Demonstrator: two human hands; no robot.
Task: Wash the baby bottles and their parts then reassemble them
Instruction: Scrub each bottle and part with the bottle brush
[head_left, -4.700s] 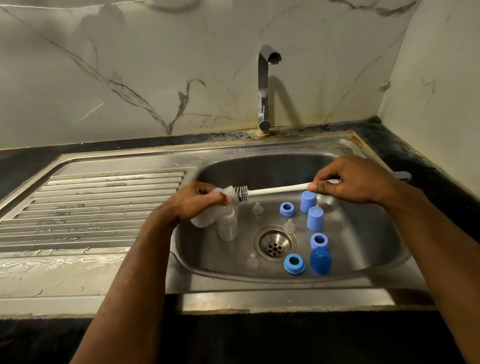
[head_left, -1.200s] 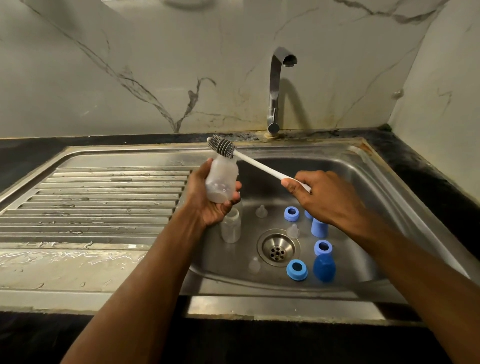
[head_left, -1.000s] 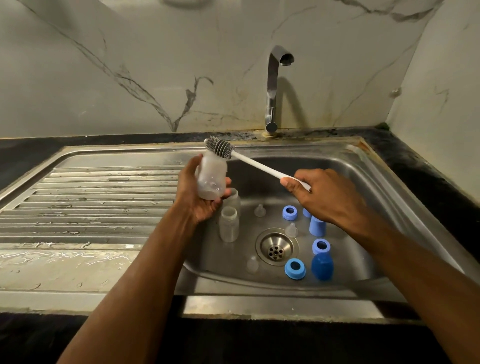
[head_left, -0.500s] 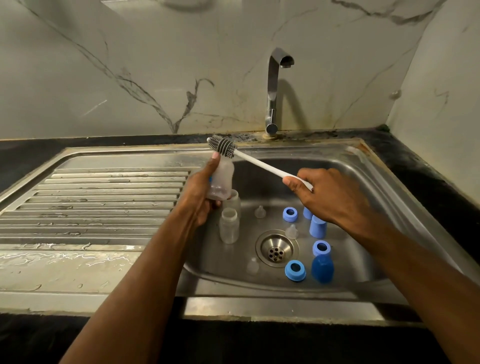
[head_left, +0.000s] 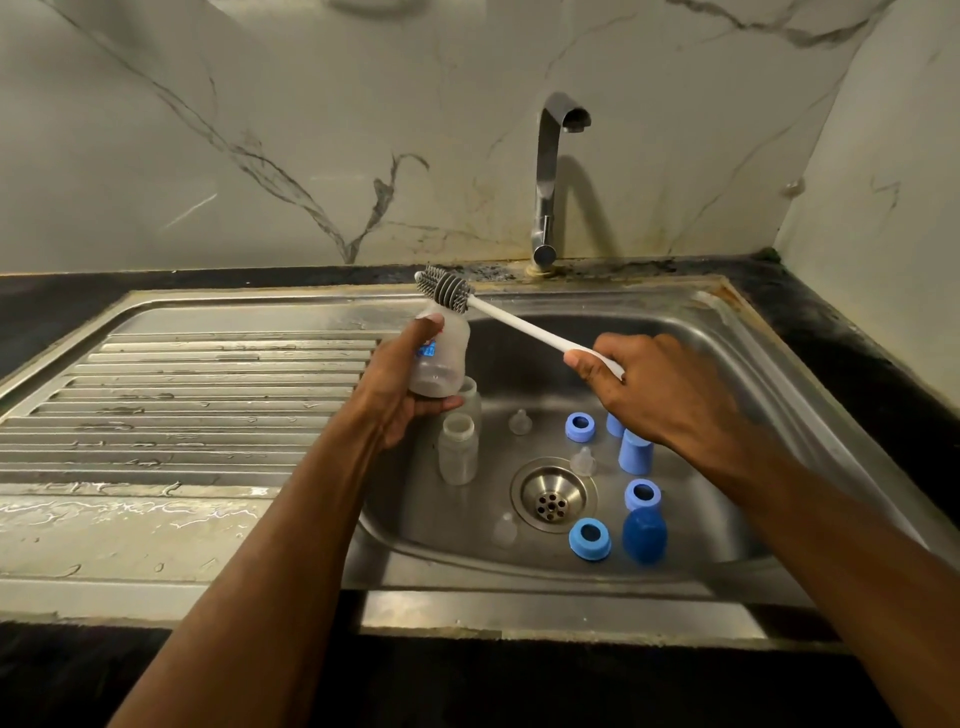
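My left hand (head_left: 397, 387) holds a clear baby bottle (head_left: 441, 358) upright over the sink's left edge. My right hand (head_left: 660, 395) grips the white handle of a bottle brush (head_left: 448, 292), whose grey bristle head rests at the bottle's mouth. Two more clear bottles (head_left: 458, 449) stand in the basin just below the held one. Blue collar rings (head_left: 589, 539), blue caps (head_left: 635, 451) and clear teats (head_left: 519, 422) lie scattered around the drain (head_left: 553, 499).
The steel sink basin (head_left: 737, 415) sits right of a ribbed, wet draining board (head_left: 197, 395). A chrome tap (head_left: 550, 171), turned off, rises behind the basin against a marble wall. Black countertop borders the sink at the back and right.
Since several seconds ago both hands have lifted the bottle and brush out of the basin. The brush head, earlier inside the horizontal bottle, is outside at its mouth, and the bottle stands upright.
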